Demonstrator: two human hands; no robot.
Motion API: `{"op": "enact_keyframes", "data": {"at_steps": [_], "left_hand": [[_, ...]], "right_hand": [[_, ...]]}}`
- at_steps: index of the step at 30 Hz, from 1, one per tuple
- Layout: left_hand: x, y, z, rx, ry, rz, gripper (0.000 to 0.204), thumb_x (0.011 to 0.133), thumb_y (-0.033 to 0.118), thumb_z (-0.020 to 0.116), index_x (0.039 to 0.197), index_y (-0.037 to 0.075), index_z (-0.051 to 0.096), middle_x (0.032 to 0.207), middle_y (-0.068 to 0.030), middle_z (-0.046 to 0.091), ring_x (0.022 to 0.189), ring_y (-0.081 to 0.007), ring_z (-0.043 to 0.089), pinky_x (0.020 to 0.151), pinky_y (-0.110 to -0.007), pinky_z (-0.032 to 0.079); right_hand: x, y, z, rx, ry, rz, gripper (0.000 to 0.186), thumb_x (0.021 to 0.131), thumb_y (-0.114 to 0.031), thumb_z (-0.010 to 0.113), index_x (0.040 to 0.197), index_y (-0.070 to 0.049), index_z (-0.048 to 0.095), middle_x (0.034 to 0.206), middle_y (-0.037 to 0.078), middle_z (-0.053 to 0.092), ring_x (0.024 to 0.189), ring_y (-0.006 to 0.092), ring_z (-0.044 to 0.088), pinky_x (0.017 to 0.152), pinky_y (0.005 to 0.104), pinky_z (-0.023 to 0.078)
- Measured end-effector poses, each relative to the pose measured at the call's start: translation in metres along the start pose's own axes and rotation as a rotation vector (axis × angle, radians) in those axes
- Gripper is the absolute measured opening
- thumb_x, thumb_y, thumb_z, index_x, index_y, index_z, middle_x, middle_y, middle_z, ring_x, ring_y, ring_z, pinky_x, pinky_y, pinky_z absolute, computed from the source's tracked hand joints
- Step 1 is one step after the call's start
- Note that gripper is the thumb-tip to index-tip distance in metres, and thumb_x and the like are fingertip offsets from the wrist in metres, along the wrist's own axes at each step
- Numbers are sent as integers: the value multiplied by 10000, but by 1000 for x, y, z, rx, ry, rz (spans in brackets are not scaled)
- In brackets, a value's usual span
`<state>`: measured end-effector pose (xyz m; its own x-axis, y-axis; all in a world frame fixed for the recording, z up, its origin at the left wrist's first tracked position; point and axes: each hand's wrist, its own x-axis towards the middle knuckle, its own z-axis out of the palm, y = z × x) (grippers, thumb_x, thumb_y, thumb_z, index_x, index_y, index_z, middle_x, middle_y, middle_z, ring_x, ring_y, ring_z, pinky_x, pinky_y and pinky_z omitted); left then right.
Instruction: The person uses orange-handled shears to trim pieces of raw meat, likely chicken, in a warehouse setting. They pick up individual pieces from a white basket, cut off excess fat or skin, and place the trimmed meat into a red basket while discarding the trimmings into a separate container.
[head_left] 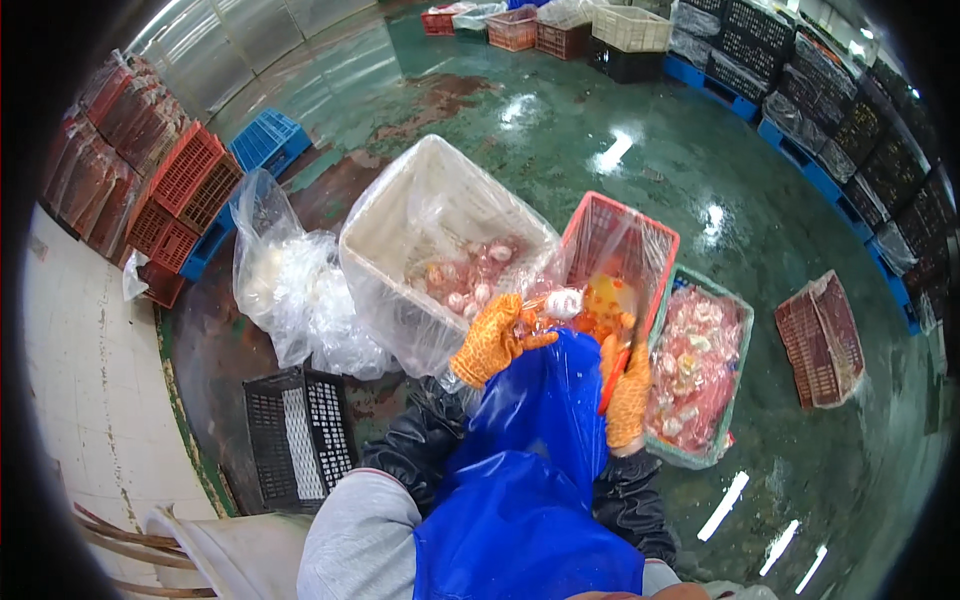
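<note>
My left hand [490,342], in an orange patterned glove, is closed on a wet piece of raw meat [562,303], reddish with a white rounded end. The piece hangs between a large white tub [385,215] and a red crate [668,240], both lined with clear plastic. Pinkish pieces with white lumps [470,275] lie in the tub; orange-yellow bits [605,300] lie in the crate. My right hand [628,400], gloved alike, is closed round a knife with a red handle [611,378]; its blade is hard to make out.
A green crate [740,330] of pink-and-white pieces stands at right, a red crate [820,345] beyond it. Clear plastic bags [320,300] and a black crate [262,425] are at left. Stacked crates [175,215] line the left wall; wrapped black crates [830,110] stand on blue pallets.
</note>
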<state>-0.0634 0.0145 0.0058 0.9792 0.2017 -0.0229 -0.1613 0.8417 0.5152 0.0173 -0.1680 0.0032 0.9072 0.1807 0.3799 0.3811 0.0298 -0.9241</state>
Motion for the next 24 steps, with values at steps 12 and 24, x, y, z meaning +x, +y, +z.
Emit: {"op": "enact_keyframes", "data": {"at_steps": [12, 24], "left_hand": [[-5, -35, 32, 1004, -83, -191, 365, 899, 424, 458, 982, 78, 538, 755, -72, 584, 549, -147, 557, 464, -257, 462], [-16, -35, 67, 748, 112, -276, 332, 871, 450, 498, 915, 125, 550, 593, -11, 541, 403, -79, 469, 334, -198, 334]], "right_hand": [[-5, -59, -4, 169, -338, 222, 449, 814, -25, 562, 1248, -47, 447, 889, 10, 551, 747, 79, 506, 644, 215, 444], [1, -52, -8, 390, -382, 413, 425, 833, -82, 596, 1218, -32, 425, 856, 13, 565, 713, 88, 540, 599, 208, 462]]}}
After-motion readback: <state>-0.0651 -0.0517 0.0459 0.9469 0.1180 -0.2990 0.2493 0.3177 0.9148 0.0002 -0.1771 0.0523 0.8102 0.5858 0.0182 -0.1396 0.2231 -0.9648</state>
